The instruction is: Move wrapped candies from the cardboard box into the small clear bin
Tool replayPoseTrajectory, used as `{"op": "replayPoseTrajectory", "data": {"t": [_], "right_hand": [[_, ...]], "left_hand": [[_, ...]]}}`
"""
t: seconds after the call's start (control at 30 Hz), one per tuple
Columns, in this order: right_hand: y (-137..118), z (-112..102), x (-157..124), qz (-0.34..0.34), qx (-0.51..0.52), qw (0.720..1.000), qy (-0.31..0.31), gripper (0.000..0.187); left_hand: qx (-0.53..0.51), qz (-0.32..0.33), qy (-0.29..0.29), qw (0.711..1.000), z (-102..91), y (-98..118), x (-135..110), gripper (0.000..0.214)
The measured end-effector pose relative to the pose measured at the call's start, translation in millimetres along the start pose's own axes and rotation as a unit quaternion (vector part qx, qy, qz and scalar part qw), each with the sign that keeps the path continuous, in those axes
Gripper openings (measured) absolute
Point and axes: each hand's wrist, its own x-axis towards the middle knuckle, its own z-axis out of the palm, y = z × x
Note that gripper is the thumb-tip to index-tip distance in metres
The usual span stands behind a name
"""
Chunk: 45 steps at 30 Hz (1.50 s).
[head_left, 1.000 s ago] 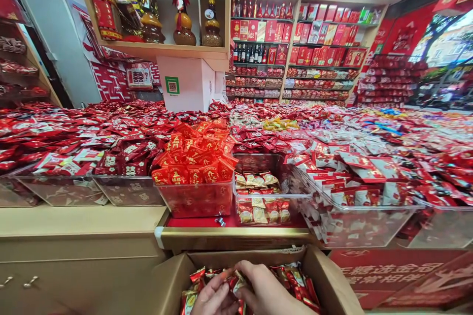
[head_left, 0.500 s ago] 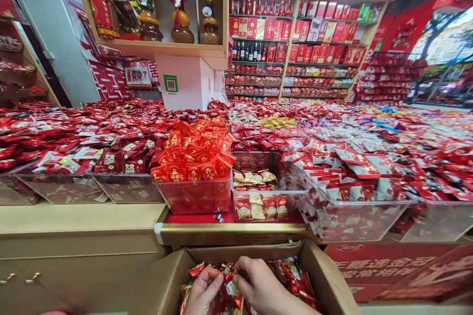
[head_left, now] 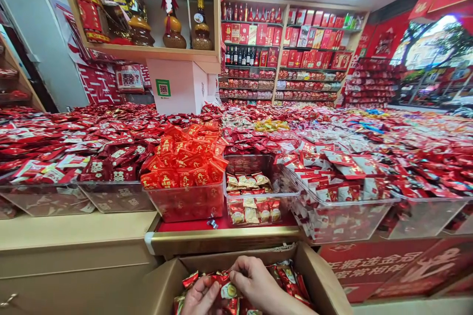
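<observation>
Both hands work low over an open cardboard box [head_left: 170, 280] filled with small red and gold wrapped sweets [head_left: 290, 278]. Between them is one wrapped sweet [head_left: 228, 289], red with a pale patch and a round yellowish picture. My left hand [head_left: 202, 296] is closed, thumb and fingers pinching its left side. My right hand [head_left: 254, 280] pinches the upper right edge with thumb and bent fingers. More packets lie under and around both hands. Just beyond the box, a clear bin [head_left: 293, 197] holds similar red and gold sweets in rows, part full.
A clear bin heaped with bright red packets [head_left: 185, 172] stands to the left, and one with red and white packets [head_left: 343, 189] to the right. The counter's gold edge [head_left: 225, 240] runs behind the box. A silvery scrap [head_left: 212, 224] lies on the red surface.
The view has shifted slightly, so the counter sits a little left and lower. The sweet between my hands now shows more of its front. Both hands keep pinching.
</observation>
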Motion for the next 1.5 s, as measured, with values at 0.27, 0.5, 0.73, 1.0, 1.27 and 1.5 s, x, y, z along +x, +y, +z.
{"op": "replayPoseTrajectory", "data": {"t": [0.27, 0.5, 0.73, 1.0, 1.27, 1.5], "right_hand": [[-1.7, 4.0, -1.6, 0.134, 0.284, 0.947, -0.069, 0.029], [-5.8, 3.7, -3.6, 0.135, 0.345, 0.926, -0.075, 0.037], [3.2, 5.4, -4.7, -0.044, 0.030, 0.998, 0.031, 0.017], [21.8, 40.7, -8.0, -0.316, -0.304, 0.897, -0.049, 0.011], [-0.9, 24.5, -9.1, -0.065, -0.085, 0.994, 0.020, 0.012], [0.4, 26.3, -9.0, -0.048, -0.013, 0.997, -0.060, 0.026]], "left_hand": [[-0.014, 0.042, 0.024, 0.999, 9.6, 18.6, -14.2, 0.011], [-0.013, 0.050, 0.037, 0.998, 10.5, 19.6, -17.7, 0.013], [-0.005, -0.008, 0.022, 1.000, 15.1, 21.8, -20.5, 0.025], [-0.059, -0.033, 0.026, 0.997, 0.7, 13.9, -9.9, 0.041], [-0.007, 0.053, -0.070, 0.996, 2.2, 11.5, -5.3, 0.053], [0.024, 0.102, -0.107, 0.989, -2.8, 4.1, -2.2, 0.068]]}}
